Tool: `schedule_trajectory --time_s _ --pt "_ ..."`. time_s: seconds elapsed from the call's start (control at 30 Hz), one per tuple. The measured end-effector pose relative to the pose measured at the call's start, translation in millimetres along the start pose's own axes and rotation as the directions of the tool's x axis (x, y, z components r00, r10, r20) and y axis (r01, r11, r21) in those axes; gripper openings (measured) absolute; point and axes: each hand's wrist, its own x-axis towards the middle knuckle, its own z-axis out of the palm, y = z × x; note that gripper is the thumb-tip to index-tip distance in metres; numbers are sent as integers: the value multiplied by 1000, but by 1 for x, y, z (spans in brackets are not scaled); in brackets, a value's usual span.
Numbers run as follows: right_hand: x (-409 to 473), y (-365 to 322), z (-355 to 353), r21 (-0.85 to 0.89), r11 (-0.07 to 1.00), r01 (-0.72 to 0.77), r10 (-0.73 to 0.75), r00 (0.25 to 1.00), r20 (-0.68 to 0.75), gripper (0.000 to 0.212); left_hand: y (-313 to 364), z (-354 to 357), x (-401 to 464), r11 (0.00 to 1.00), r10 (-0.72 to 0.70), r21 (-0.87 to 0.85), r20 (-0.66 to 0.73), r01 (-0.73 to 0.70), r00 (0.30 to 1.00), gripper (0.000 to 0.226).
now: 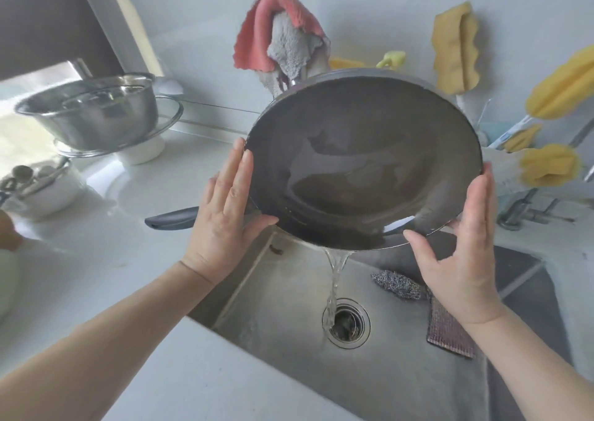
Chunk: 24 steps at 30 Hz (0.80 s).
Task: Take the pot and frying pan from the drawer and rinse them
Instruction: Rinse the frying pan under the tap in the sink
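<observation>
Kitchen sink (289, 292) | frying pan (363, 163) tilted above it, water pouring out toward drain | left hand (225, 214), right hand (463, 259) press rim, fingers straight | pan rinse seems nearly done; pot rinse not shown

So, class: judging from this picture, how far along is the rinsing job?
Done: the frying pan is out and wetted. In hand: left hand and right hand tilt it, pouring water into the sink. Left: no pot rinse shows yet.

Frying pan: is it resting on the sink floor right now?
No, both hands, left and right, hold the frying pan tilted above the sink, water pouring off its lower rim.
</observation>
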Motion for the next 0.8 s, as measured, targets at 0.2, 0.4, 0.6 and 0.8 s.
schedule_trajectory --time_s 0.2,0.4,0.6,0.8 --pt "35 -18 -13 -23 998 55 -57 995 -83 106 3 -31 33 998 47 42 -86 -43 995 85" --pt "53 -32 -20 -58 992 115 -121 985 -119 97 3 -50 44 997 50 62 -63 -46 997 85" --pt "55 -39 -22 -57 998 11 -16 996 -85 112 9 -60 46 998 33 55 -6 -33 999 90" --pt "57 -43 -23 -31 989 -143 144 988 58 117 10 -61 43 997 -70 28 130 67 989 102"
